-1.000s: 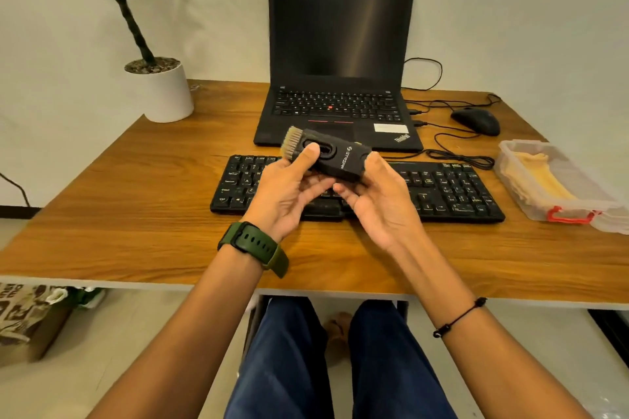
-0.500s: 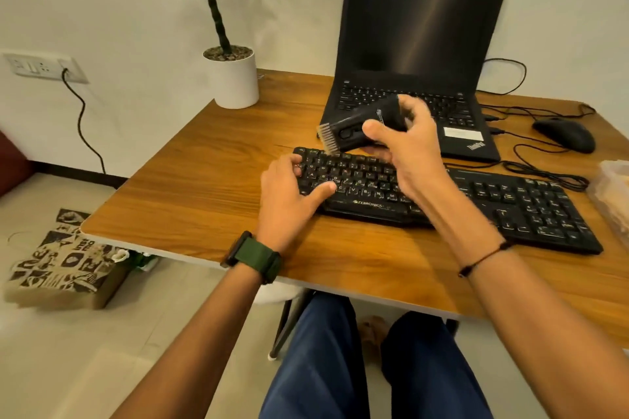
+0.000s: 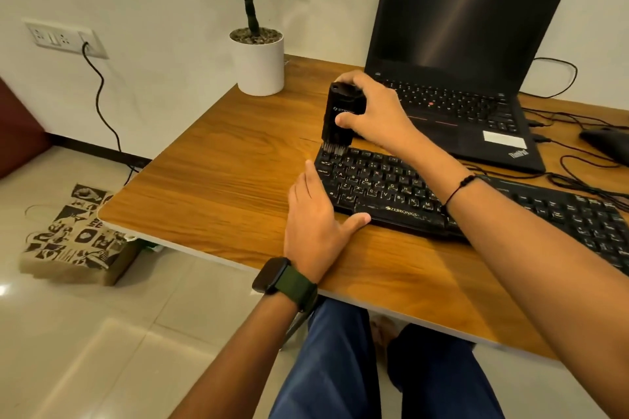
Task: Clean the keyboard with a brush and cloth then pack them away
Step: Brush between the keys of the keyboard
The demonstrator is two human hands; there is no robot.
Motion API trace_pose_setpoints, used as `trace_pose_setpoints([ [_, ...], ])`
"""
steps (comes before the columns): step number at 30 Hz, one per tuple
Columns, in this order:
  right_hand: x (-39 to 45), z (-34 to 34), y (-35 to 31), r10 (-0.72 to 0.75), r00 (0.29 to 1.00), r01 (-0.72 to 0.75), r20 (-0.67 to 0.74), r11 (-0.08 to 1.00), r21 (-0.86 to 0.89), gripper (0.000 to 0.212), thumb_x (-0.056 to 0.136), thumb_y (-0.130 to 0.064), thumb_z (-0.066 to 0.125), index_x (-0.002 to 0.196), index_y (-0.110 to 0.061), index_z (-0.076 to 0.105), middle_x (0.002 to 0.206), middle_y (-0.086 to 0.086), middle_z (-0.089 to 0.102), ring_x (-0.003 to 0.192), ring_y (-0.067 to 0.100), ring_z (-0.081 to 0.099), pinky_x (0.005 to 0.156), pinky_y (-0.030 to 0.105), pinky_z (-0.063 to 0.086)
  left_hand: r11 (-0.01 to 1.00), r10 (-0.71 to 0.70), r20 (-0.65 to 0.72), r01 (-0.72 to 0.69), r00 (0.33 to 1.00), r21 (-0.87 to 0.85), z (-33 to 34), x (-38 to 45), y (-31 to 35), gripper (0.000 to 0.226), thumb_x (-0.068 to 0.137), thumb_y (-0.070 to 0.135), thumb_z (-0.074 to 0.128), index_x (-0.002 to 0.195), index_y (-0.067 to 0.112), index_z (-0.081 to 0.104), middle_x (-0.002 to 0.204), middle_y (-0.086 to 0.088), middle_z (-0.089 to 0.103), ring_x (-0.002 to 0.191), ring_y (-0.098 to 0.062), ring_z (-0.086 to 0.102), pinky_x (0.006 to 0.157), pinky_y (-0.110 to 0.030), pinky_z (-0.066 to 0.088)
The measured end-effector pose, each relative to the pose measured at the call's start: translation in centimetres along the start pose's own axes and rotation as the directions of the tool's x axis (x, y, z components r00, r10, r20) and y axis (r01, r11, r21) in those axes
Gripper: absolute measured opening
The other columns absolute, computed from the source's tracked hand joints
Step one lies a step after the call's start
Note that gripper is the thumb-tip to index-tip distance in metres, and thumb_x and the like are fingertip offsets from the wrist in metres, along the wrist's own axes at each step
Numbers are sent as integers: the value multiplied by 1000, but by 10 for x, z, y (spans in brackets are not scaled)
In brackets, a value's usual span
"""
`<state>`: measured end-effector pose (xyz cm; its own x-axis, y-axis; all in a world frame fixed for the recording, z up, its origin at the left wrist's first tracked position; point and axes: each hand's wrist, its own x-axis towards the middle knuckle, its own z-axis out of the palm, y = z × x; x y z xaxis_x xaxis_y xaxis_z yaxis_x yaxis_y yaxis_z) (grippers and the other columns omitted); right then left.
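A black keyboard (image 3: 476, 201) lies across the wooden desk (image 3: 221, 187). My right hand (image 3: 377, 112) grips a black brush block (image 3: 342, 112) held upright, bristles down and touching the keys at the keyboard's far left corner. My left hand (image 3: 316, 218) lies flat on the desk against the keyboard's left end, fingers together and thumb spread along its front edge. It holds nothing. No cloth is in view.
An open black laptop (image 3: 469, 54) stands behind the keyboard. A white plant pot (image 3: 260, 65) sits at the desk's far left corner. A black mouse (image 3: 606, 143) and cables lie at the right. A patterned paper bag (image 3: 75, 238) rests on the floor at the left.
My right hand has turned the brush from slanted to upright and lowered its bristles onto the keyboard's left corner. My left hand has slid off the keys to the keyboard's left end.
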<state>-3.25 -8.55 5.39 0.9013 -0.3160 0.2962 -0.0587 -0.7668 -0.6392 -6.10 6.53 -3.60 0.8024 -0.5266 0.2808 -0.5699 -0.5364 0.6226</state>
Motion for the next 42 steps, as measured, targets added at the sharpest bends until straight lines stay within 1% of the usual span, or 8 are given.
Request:
trace_pose_setpoints([
  [4, 5, 5, 5, -24, 999, 23, -25, 997, -73, 48, 81, -9, 66, 123, -22, 48, 119, 3, 58, 110, 21, 54, 92, 36, 48, 1000, -7, 5, 7, 1000, 0, 0, 0, -1, 115, 71, 55, 68, 147, 1, -1, 151, -12, 20, 138, -23, 20, 112, -28, 19],
  [8, 6, 2, 2, -28, 995, 28, -94, 1000, 6, 46, 81, -8, 66, 122, -20, 49, 114, -2, 56, 107, 16, 52, 85, 26, 45, 1000, -25, 17, 25, 1000, -8, 0, 0, 0, 116, 71, 55, 68, 147, 2, -3, 152, -11, 17, 139, -22, 17, 113, -28, 18],
  [11, 2, 6, -2, -40, 999, 40, -25, 999, -2, 47, 79, -8, 67, 121, -21, 50, 108, -7, 53, 103, 14, 52, 87, 29, 47, 1000, -22, 20, 22, 1000, 5, -1, 0, 0, 115, 72, 55, 67, 147, 1, -2, 153, -12, 17, 139, -23, 17, 113, -28, 18],
  [16, 4, 8, 0, -41, 999, 40, -10, 996, -80, 46, 79, -9, 67, 120, -21, 49, 112, 2, 60, 102, 22, 57, 87, 40, 51, 1000, -18, 27, 18, 999, 25, -2, -1, 0, 115, 73, 56, 65, 146, 0, -3, 153, -13, 16, 140, -23, 16, 113, -28, 17],
  [22, 10, 4, -8, -53, 997, 51, -57, 998, -40, 47, 80, -8, 67, 122, -20, 49, 112, -1, 57, 98, 14, 52, 85, 31, 49, 999, -19, 23, 19, 1000, 26, -2, -1, 1, 115, 72, 56, 66, 146, 0, -2, 152, -14, 17, 139, -23, 17, 113, -27, 17],
  [27, 8, 11, -7, -63, 997, 64, 33, 997, -47, 47, 78, -8, 67, 119, -22, 51, 112, -2, 59, 104, 19, 56, 89, 39, 51, 999, -27, 32, 26, 999, 33, -2, -1, 1, 115, 72, 56, 66, 146, -1, -1, 152, -14, 17, 139, -24, 17, 113, -27, 17],
  [33, 7, -10, 2, -2, 995, 18, 99, 987, -159, 52, 80, -8, 66, 127, -23, 49, 123, 4, 57, 111, 18, 50, 91, 32, 42, 1000, -30, 38, 29, 999, 12, -2, 0, 1, 114, 73, 54, 67, 146, 1, -2, 153, -13, 16, 139, -23, 17, 113, -27, 17],
  [42, 16, -11, -10, -1, 992, 36, 125, 960, -277, 49, 79, -7, 63, 123, -23, 51, 119, 6, 58, 109, 24, 53, 90, 42, 49, 1000, -25, 41, 25, 999, 4, -2, -1, 1, 114, 73, 54, 67, 146, 1, -2, 153, -13, 16, 139, -23, 17, 113, -27, 17],
])
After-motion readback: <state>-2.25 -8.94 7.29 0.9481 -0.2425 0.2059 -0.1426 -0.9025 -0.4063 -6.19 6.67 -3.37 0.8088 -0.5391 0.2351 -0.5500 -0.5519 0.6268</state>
